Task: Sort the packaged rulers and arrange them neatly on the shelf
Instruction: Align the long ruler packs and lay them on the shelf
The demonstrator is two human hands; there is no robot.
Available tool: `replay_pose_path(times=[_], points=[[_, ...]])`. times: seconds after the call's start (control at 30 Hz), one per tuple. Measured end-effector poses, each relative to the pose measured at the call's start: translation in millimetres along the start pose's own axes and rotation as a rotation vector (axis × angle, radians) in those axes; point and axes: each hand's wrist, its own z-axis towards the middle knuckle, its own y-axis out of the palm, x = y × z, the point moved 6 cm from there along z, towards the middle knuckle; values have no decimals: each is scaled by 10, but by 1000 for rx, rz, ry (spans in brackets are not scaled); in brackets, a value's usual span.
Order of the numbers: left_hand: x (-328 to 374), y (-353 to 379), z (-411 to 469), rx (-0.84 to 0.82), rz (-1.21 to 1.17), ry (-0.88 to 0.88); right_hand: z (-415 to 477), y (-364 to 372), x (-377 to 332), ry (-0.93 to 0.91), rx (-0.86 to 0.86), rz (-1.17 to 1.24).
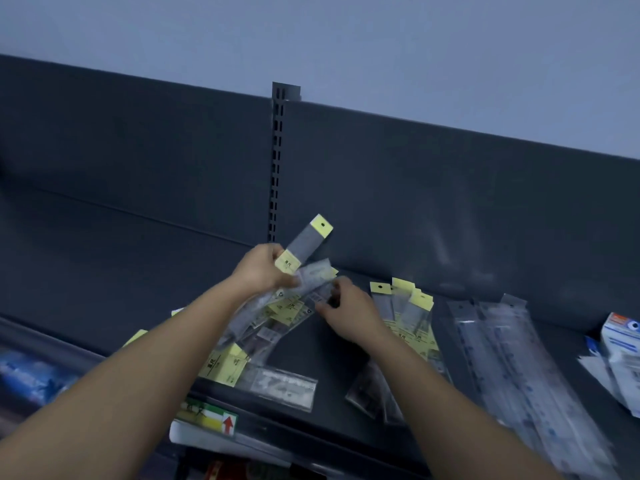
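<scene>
My left hand point(260, 270) grips a short packaged ruler with yellow card ends point(306, 245), raised and tilted up to the right above the shelf point(318, 344). Its fingers also hold several more clear ruler packs point(277, 306) that fan downward. My right hand point(349, 313) pinches the upper end of one of those packs at the centre. A loose heap of yellow-labelled rulers point(228, 365) lies under my left forearm. Another small stack of yellow-topped rulers point(405, 310) lies right of my right hand. Long clear packaged rulers point(502, 351) lie further right.
The dark back panel point(138, 168) with a slotted upright point(277, 161) rises behind the shelf. White and blue boxes point(620, 344) stand at the far right. A price tag with a red arrow point(214, 419) sits on the shelf's front edge. Blue goods point(31, 375) lie lower left.
</scene>
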Motion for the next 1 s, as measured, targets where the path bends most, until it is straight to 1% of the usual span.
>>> replay_pose_path(times=[0.07,0.13,0.23,0.33,0.43,0.57,0.7,0.73,0.8,0.9,1.0], points=[[119,-35,5,-16,-168,44,14,-37,25,64,53,229],[278,-63,-5,-43,-304,101,25,-87,5,80,104,464],[496,-56,-19,-121,-340,190,41,-249,-96,40,207,772],[610,-7,-11,-190,-344,217,34,-465,-119,89,314,996],[655,-44,15,-130,-394,203,-10,-641,-83,133,396,1095],[696,-125,-7,-16,-469,162,-105,-818,22,152,518,1318],[695,-187,-49,119,-519,132,-197,-962,89,104,597,1396],[702,-187,-68,121,-523,133,-214,-996,94,82,614,1404],[709,-138,-87,64,-550,129,-243,-1052,84,43,627,1392],[751,-16,-153,-44,-639,114,-271,-1086,2,-43,585,1337],[802,105,-241,-97,-698,26,-308,-1084,-115,-143,518,1194]])
